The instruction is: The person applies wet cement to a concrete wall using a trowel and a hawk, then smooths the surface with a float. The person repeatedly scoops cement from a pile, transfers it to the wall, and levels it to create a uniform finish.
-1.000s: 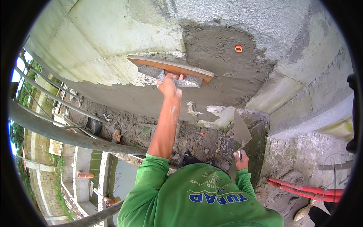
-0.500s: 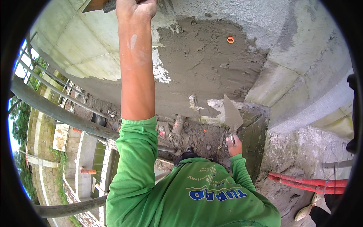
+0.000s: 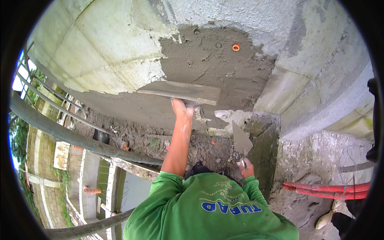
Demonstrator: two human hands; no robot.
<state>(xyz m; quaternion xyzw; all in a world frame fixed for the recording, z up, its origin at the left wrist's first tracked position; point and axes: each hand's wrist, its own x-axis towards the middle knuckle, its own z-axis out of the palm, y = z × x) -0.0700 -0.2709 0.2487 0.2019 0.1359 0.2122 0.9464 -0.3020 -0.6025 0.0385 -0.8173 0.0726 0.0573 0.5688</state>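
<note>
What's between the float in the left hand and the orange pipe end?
Just uneven dark grey mortar, as the head view shows; no separate object lies between the float and the orange pipe end.

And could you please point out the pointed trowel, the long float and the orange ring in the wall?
Pointed trowel (image 3: 241, 141), head view: middle of the blade.
Long float (image 3: 185, 91), head view: middle of its board.
Orange ring (image 3: 236, 50), head view: its lower rim.
</note>
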